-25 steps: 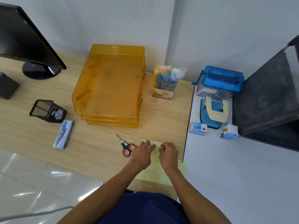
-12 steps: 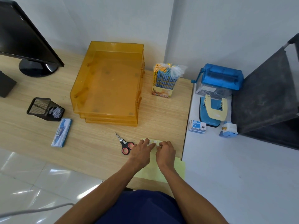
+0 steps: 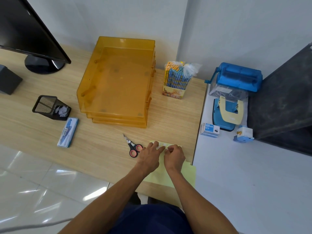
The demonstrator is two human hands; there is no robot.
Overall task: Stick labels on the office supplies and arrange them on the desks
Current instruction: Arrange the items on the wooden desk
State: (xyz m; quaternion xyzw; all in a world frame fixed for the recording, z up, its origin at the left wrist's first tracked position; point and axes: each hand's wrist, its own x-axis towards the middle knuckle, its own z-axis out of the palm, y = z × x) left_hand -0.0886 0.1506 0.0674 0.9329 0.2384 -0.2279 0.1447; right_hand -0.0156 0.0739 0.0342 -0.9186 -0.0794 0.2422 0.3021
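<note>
Sitting just right of the scissors (image 3: pixel 133 147) on the wooden desk (image 3: pixel 101 149), the left hand (image 3: pixel 150 156) is pressing flat on the yellow label sheet (image 3: pixel 188 173), fingers straight and gripping nothing. The right hand (image 3: pixel 174 157), touching it, is curling its fingers and pinching at a white label (image 3: pixel 164 145) on the sheet's far edge. Whether the label is lifting yet: cannot tell.

Likely risks: the label tearing or folding onto its own glue if it is being peeled fast or at a steep angle, and the sheet sliding if the left hand is easing off.

The sheet is lying at the desk's near right corner, looking pale, thin and flat, with small white rectangles showing along the far row.
</note>
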